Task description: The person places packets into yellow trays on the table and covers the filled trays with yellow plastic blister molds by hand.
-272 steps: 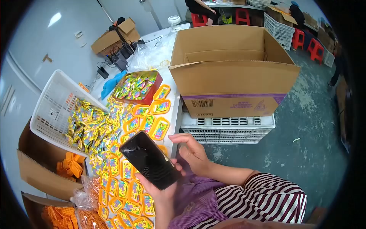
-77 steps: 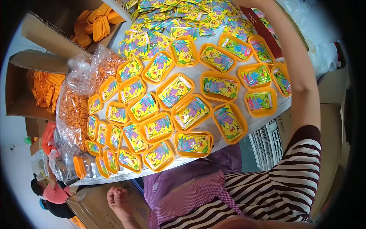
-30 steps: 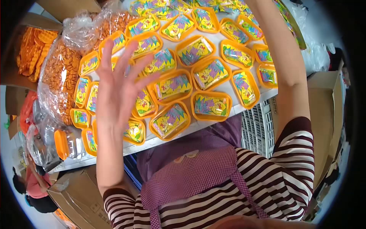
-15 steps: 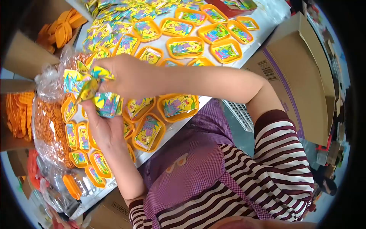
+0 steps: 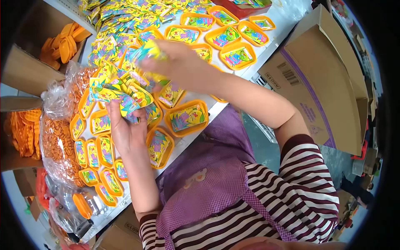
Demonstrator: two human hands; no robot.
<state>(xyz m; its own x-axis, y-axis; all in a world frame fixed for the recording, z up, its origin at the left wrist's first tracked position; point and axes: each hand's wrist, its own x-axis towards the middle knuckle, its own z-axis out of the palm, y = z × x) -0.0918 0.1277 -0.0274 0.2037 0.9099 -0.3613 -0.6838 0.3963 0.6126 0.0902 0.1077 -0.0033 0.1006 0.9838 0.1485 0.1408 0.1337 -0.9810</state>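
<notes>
My left hand [image 5: 130,132] is closed around several glossy yellow, blue and purple printed packets [image 5: 125,93], fanned out above its fingers. Just up and to the right, my right hand [image 5: 177,62] grips another printed packet [image 5: 150,54], both smeared by motion. Beneath the hands spread rows of orange plastic trays [image 5: 171,121], most with one packet lying flat inside. Part of these trays is hidden behind my hands and the held packets.
A large heap of packets [image 5: 125,21] covers the table's far end. Clear bags of small orange pieces [image 5: 60,146] stand on the left, beside cartons of orange plastic parts [image 5: 27,129]. A red box [image 5: 246,10] sits at the back; a big cardboard box [image 5: 316,83] is on the right.
My right hand has moved up and right, away from the left hand, taking a packet with it. The left hand has shifted slightly right and down, its packets now fanned out.
</notes>
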